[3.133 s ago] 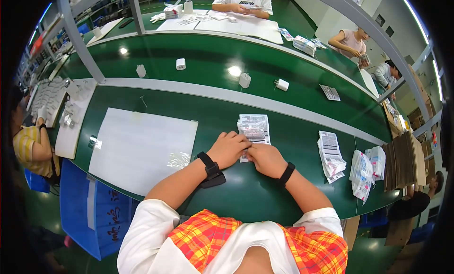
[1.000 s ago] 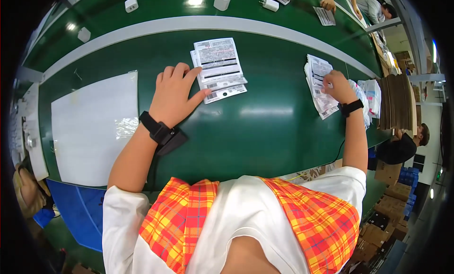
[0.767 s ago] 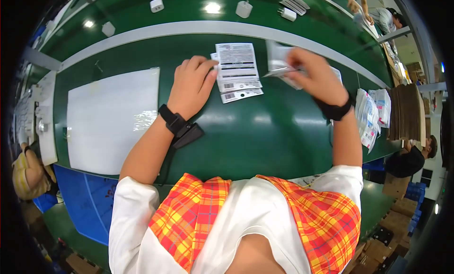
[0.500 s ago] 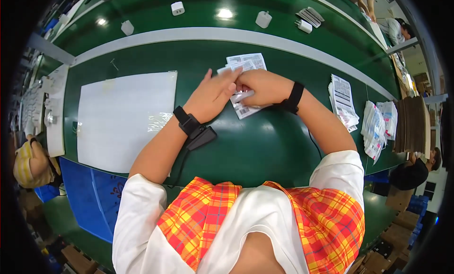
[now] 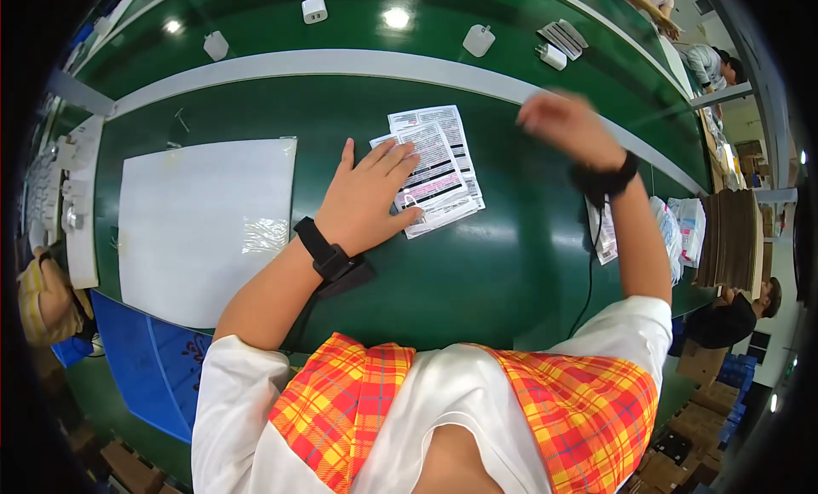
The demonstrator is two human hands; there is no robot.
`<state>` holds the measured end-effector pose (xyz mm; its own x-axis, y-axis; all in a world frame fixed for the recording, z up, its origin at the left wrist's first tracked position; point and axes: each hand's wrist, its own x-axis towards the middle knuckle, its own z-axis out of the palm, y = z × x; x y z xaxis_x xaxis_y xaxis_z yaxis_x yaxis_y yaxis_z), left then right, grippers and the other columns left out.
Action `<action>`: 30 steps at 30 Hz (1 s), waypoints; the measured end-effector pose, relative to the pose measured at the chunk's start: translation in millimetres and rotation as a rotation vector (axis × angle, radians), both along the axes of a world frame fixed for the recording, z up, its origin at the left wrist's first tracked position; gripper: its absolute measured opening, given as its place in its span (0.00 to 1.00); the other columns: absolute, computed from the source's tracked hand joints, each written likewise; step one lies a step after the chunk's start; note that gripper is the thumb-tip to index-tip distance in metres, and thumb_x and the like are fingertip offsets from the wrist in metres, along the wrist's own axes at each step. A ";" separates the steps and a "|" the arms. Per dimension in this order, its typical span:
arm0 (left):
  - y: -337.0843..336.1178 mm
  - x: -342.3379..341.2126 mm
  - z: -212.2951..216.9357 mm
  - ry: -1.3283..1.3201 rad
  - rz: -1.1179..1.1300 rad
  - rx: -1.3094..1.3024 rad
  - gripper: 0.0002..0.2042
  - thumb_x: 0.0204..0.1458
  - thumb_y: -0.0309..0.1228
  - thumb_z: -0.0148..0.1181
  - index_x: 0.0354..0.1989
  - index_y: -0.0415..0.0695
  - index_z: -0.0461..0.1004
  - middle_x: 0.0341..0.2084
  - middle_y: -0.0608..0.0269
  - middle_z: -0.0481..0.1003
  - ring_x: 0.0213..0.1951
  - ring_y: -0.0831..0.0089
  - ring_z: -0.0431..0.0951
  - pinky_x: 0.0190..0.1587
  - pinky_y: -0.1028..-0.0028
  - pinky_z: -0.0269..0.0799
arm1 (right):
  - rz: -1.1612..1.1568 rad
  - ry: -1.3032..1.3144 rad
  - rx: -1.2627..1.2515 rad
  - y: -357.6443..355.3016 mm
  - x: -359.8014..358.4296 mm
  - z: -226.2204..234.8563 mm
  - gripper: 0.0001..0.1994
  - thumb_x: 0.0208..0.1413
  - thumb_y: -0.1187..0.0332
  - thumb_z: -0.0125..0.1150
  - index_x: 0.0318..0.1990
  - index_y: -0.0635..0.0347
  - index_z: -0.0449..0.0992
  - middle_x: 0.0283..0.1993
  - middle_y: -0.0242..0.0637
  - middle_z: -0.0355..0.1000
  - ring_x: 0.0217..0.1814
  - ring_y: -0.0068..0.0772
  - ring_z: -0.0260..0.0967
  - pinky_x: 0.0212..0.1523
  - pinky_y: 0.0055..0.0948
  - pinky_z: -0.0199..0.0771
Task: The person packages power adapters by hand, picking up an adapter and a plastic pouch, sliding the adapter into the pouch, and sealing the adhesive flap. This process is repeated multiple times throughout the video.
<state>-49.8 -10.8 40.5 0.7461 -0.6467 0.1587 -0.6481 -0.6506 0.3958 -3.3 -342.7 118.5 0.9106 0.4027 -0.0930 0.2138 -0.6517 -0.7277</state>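
Note:
My left hand [image 5: 366,196] lies with its fingers spread on the left edge of a small overlapping pile of flat white printed packets [image 5: 436,166]. Their faces carry dark bars and fine print, and a shiny edge shows near my thumb. Off to the right, my right hand [image 5: 573,132] is raised over the green table, apart from the pile. Motion smears its fingers, so whether it holds anything does not show. Below its wrist lies another stack of printed packets [image 5: 606,238], mostly hidden by my forearm.
A white sheet [image 5: 204,230] with clear tape covers the table's left part. White chargers [image 5: 314,11] sit on the raised shelf. At right are plastic-wrapped packets [image 5: 688,230] and a stack of brown cardboard [image 5: 731,242]. A blue bin [image 5: 145,358] stands below left. Other people work at the sides.
My right hand has left the pile and swung right and up. My left hand has come down flat on the packets, which now show more fully.

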 end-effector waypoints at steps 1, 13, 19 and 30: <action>-3.7 0.1 3.1 -0.019 0.006 -0.013 0.26 0.48 0.37 0.62 0.58 0.46 0.69 0.59 0.58 0.67 0.64 0.62 0.62 0.67 0.42 0.46 | -0.130 -0.159 0.035 -36.6 33.3 -7.8 0.09 0.54 0.71 0.58 0.42 0.61 0.78 0.41 0.38 0.76 0.46 0.32 0.74 0.49 0.28 0.72; -7.2 9.9 -2.4 -0.121 0.064 -0.145 0.13 0.42 0.27 0.61 0.39 0.42 0.75 0.42 0.58 0.75 0.48 0.62 0.75 0.63 0.54 0.61 | -0.506 -0.415 -0.744 -158.4 149.7 -112.6 0.20 0.51 0.73 0.53 0.53 0.43 0.75 0.56 0.54 0.66 0.57 0.53 0.67 0.58 0.42 0.69; -4.7 11.1 -2.8 -0.111 0.068 -0.103 0.11 0.43 0.27 0.61 0.37 0.43 0.76 0.37 0.58 0.76 0.43 0.61 0.77 0.61 0.56 0.64 | -0.685 -0.263 -0.856 -155.8 117.1 -94.1 0.20 0.52 0.66 0.59 0.55 0.44 0.74 0.52 0.52 0.69 0.55 0.51 0.69 0.55 0.42 0.70; 0.4 1.9 -4.5 -0.206 0.030 -0.006 0.10 0.44 0.26 0.58 0.37 0.41 0.77 0.32 0.58 0.74 0.40 0.59 0.76 0.59 0.56 0.65 | -0.393 0.012 0.634 91.0 -56.1 -22.0 0.22 0.59 0.59 0.59 0.57 0.59 0.67 0.46 0.33 0.71 0.41 0.24 0.70 0.40 0.19 0.70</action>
<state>-48.0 -10.4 36.0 0.7165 -0.6230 0.3139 -0.6960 -0.6689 0.2611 -59.4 -251.7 96.5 0.9989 0.0277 0.0381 0.0415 -0.1331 -0.9902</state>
